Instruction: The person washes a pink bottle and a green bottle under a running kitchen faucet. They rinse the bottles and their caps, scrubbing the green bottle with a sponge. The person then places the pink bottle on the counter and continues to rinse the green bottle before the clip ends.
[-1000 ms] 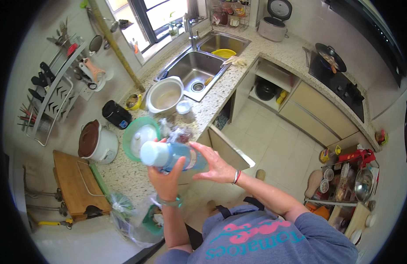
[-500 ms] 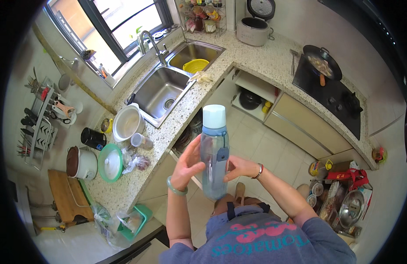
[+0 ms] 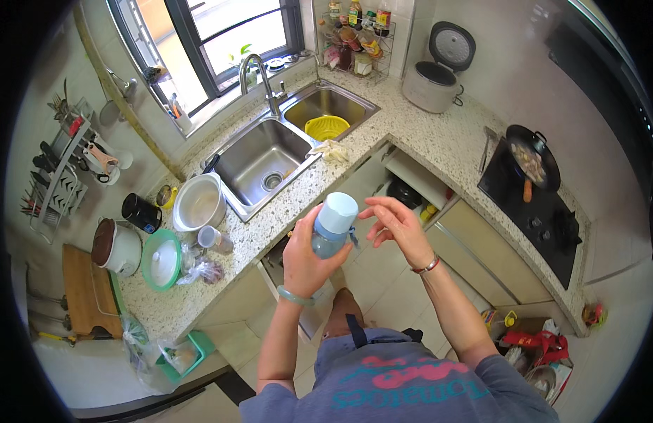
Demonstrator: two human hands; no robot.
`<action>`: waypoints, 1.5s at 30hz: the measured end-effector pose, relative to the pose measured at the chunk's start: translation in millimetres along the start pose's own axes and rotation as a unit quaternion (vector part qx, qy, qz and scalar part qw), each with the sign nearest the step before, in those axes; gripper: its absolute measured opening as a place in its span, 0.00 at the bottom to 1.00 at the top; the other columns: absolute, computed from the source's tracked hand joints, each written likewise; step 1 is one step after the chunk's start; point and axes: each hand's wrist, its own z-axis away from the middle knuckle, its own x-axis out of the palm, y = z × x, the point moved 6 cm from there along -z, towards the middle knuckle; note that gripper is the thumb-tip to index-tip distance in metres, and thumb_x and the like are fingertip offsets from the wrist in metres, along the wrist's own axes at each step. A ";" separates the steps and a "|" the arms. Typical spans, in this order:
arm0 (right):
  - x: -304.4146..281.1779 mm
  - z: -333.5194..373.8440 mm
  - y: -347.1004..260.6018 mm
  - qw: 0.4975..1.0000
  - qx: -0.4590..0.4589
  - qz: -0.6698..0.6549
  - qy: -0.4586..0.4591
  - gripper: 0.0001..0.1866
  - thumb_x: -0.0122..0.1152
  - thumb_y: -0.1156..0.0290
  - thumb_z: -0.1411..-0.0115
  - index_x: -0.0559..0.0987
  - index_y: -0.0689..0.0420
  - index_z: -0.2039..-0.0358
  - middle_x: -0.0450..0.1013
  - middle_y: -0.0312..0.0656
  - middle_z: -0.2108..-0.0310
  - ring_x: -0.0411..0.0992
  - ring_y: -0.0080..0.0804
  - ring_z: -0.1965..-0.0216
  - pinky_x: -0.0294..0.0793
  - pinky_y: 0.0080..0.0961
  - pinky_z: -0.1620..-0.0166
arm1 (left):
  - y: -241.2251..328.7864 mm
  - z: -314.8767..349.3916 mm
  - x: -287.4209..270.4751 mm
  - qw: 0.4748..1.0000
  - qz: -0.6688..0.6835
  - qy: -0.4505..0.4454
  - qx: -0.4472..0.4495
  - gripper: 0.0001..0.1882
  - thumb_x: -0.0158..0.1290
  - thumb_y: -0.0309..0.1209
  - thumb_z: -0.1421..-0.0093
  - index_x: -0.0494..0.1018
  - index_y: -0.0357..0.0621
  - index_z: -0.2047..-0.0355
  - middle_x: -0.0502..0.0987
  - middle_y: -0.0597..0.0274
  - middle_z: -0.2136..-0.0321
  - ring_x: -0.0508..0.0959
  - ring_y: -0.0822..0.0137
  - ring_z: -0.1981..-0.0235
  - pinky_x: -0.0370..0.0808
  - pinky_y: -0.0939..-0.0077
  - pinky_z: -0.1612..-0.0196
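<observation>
A tall blue translucent water bottle [image 3: 328,244] is gripped in my left hand [image 3: 302,262], whose fingers wrap round its upper body. Its pale blue cap [image 3: 338,213] sits on top and points up toward the view; the lower body is hidden behind the hand. Just right of the cap, my right hand [image 3: 403,233] hovers with its fingers apart and holds nothing. A dark blue strap hangs at the bottle's side between the two hands. Behind the hands are the counter edge and an open cabinet [image 3: 415,180].
On the left counter [image 3: 236,266] stand a white pot [image 3: 199,203], a green basin [image 3: 147,262], a plastic cup [image 3: 215,241] and bagged food. A double sink [image 3: 259,158] holds a yellow colander [image 3: 327,127]. At right are a rice cooker [image 3: 432,86] and a wok [image 3: 552,169] on the stove.
The bottle has tipped, so its cap now faces the view. My right hand has let go of the bottle and risen beside the cap; my left still holds it. The view has shifted.
</observation>
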 end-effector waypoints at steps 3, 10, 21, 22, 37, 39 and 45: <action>24.8 -28.7 -50.0 0.939 -0.163 0.296 0.067 0.24 0.60 0.56 0.42 0.73 0.57 0.49 0.75 0.41 0.61 0.76 0.26 0.70 0.76 0.24 0.68 | -12.9 -26.2 11.7 0.995 -0.094 0.013 0.044 0.38 0.66 0.37 0.59 0.66 0.46 0.46 0.75 0.54 0.59 0.76 0.52 0.60 0.74 0.61 0.58; 46.3 -151.1 -45.9 0.837 -0.287 0.454 0.102 0.15 0.64 0.58 0.46 0.77 0.58 0.70 0.74 0.47 0.75 0.74 0.46 0.73 0.73 0.34 0.70 | -77.6 -95.8 24.1 0.995 -0.086 -0.029 -0.029 0.37 0.66 0.40 0.59 0.68 0.47 0.47 0.76 0.54 0.60 0.78 0.52 0.62 0.76 0.61 0.61; 63.6 -309.6 -32.3 0.877 -0.240 0.416 -0.007 0.12 0.60 0.61 0.44 0.74 0.57 0.69 0.73 0.47 0.73 0.74 0.47 0.73 0.72 0.37 0.72 | -176.5 -197.5 18.7 0.980 0.079 -0.097 -0.153 0.40 0.68 0.46 0.58 0.67 0.44 0.47 0.77 0.50 0.57 0.78 0.53 0.56 0.74 0.65 0.54; 67.9 -318.3 -32.2 0.870 -0.248 0.426 -0.012 0.12 0.60 0.61 0.44 0.73 0.57 0.69 0.73 0.48 0.73 0.74 0.47 0.72 0.72 0.37 0.72 | -184.3 -201.3 21.2 0.976 0.088 -0.100 -0.173 0.41 0.68 0.48 0.58 0.67 0.46 0.46 0.77 0.50 0.57 0.78 0.52 0.57 0.74 0.64 0.55; 64.6 -472.6 -7.7 0.893 -0.230 0.322 -0.213 0.12 0.62 0.64 0.46 0.74 0.58 0.69 0.71 0.48 0.76 0.72 0.44 0.75 0.71 0.33 0.71 | -277.3 -297.7 44.4 0.942 0.115 -0.062 -0.310 0.29 0.67 0.43 0.57 0.74 0.41 0.58 0.79 0.58 0.68 0.78 0.68 0.67 0.74 0.72 0.60; 63.2 -489.0 -1.7 0.893 -0.226 0.313 -0.232 0.11 0.62 0.65 0.46 0.74 0.58 0.69 0.70 0.47 0.77 0.72 0.43 0.75 0.70 0.31 0.71 | -286.1 -307.3 48.1 0.938 0.115 -0.059 -0.322 0.30 0.67 0.45 0.58 0.74 0.41 0.58 0.79 0.55 0.68 0.80 0.63 0.67 0.75 0.70 0.60; 59.7 -525.5 19.7 0.879 -0.187 0.410 -0.154 0.13 0.62 0.61 0.47 0.73 0.57 0.72 0.72 0.48 0.76 0.73 0.48 0.75 0.71 0.37 0.73 | -307.9 -331.7 62.5 0.925 0.043 -0.044 -0.375 0.30 0.67 0.42 0.57 0.72 0.42 0.55 0.79 0.55 0.66 0.80 0.60 0.64 0.74 0.68 0.59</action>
